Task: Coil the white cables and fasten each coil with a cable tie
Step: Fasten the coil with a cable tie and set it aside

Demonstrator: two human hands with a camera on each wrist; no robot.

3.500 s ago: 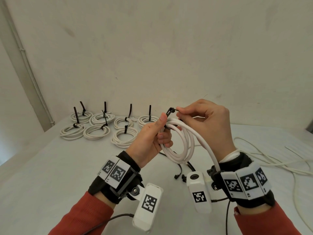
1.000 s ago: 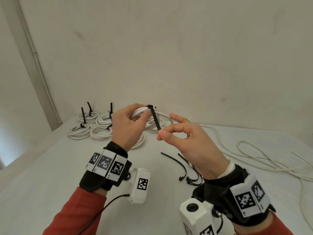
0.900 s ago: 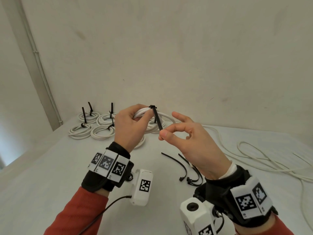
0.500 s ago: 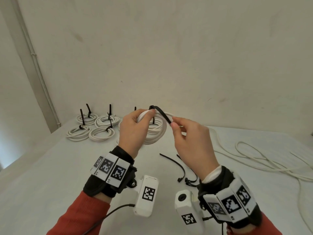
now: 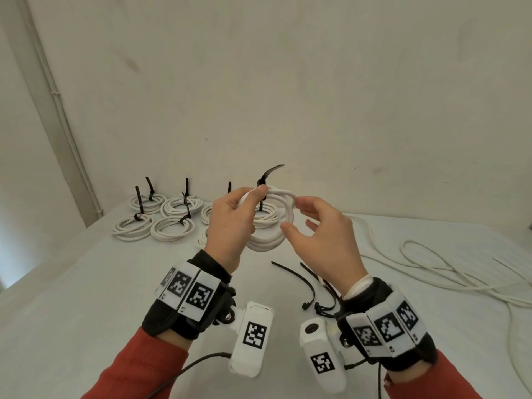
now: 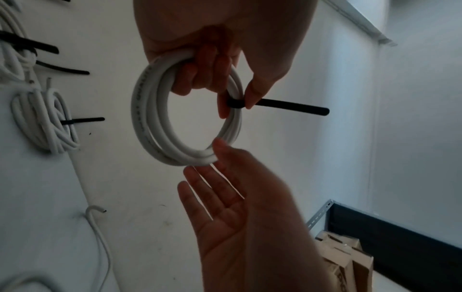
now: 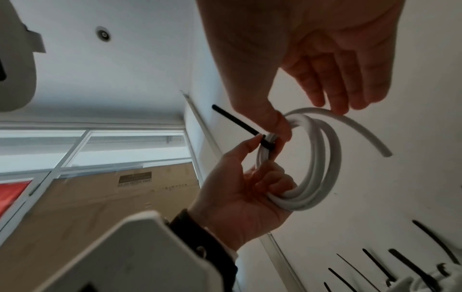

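1. Two hands are up over the table (image 5: pixel 86 298); the left hand (image 5: pixel 230 226) grips the coil (image 6: pixel 155 122), three fingers curled through the ring, thumb and forefinger pinching the strands at the tie (image 6: pixel 275 105).
2. The coil hangs in the air between the hands, above the done coils (image 5: pixel 161 217), with its opening facing the left wrist camera.
3. The tie is cinched round the strands at the left thumb, and its tail sticks straight out from the ring, away from the centre.
4. The right hand (image 5: pixel 319 243) is spread and holds nothing. Its fingertips (image 7: pixel 337 106) just touch the loose cable end at the rim opposite the left palm.
5. This coil looks fastened. Setting it with the done coils, which lie far left, falls to the left hand, which is nearer and already has it.
6. Spare ties (image 5: pixel 313 286) lie under the right wrist, and loose cable (image 5: pixel 431 272) to the right, so the right hand is nearer both.
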